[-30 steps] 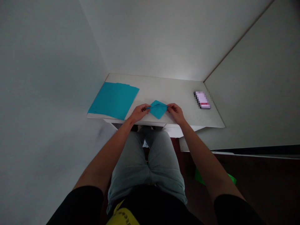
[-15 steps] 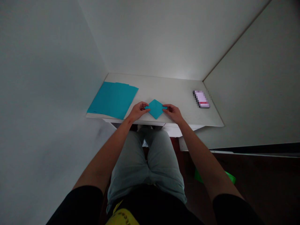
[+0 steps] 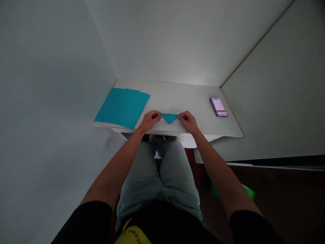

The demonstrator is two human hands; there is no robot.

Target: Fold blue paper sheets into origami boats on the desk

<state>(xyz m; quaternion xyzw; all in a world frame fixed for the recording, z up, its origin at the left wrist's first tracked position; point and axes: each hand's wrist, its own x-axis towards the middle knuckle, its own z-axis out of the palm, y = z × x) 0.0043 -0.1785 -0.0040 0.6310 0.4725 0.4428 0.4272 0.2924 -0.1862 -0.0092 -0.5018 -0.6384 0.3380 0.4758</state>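
Note:
Between my two hands is a small folded piece of blue paper (image 3: 169, 118), now a triangle with its point toward me and its long edge away. My left hand (image 3: 151, 119) pinches the left corner between thumb and fingers. At the opposite corner, my right hand (image 3: 188, 121) grips the paper in the same way. Both hands are just above or on the white desk (image 3: 162, 98), near its front edge; whether the paper touches the surface I cannot tell.
Several larger sheets of blue paper (image 3: 123, 107) lie overlapped on the desk's left side. A phone with a blurred screen (image 3: 218, 106) rests at the right. Walls border the desk at the back and sides. Something green (image 3: 247, 192) is on the floor at right.
The blue paper has gone from a diamond shape to a triangle, its far point no longer showing. Both hands keep hold of the side corners and have barely moved.

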